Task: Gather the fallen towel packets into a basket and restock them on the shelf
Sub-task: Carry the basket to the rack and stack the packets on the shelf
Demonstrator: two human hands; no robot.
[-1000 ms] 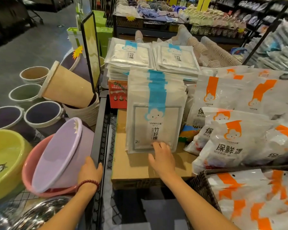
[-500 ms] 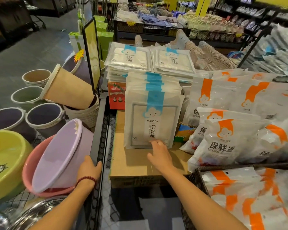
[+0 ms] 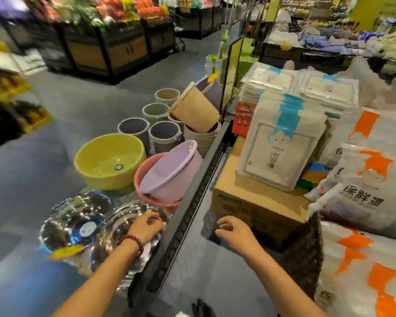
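Standing towel packets (image 3: 279, 143) on cardboard box (image 3: 256, 202), orange-printed bags (image 3: 361, 271) in wicker basket (image 3: 304, 245)

One yellow basin (image 3: 110, 161), one pink basin (image 3: 144, 171), one lilac basin (image 3: 169, 171) — three altogether. Two steel bowls (image 3: 78, 221) lower left. Four upright bins (image 3: 165, 136), one tipped bin (image 3: 194, 108). Three towel packet stacks (image 3: 281, 143) — right of centre. One cardboard box (image 3: 249, 197).

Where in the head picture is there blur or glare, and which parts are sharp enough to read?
Head view: motion blur smears the left side and the far display stands; the blue-striped towel packets are sharper, yet their small print is unreadable; bright glare patches sit on the steel bowls; the left hand and right hand have soft edges.
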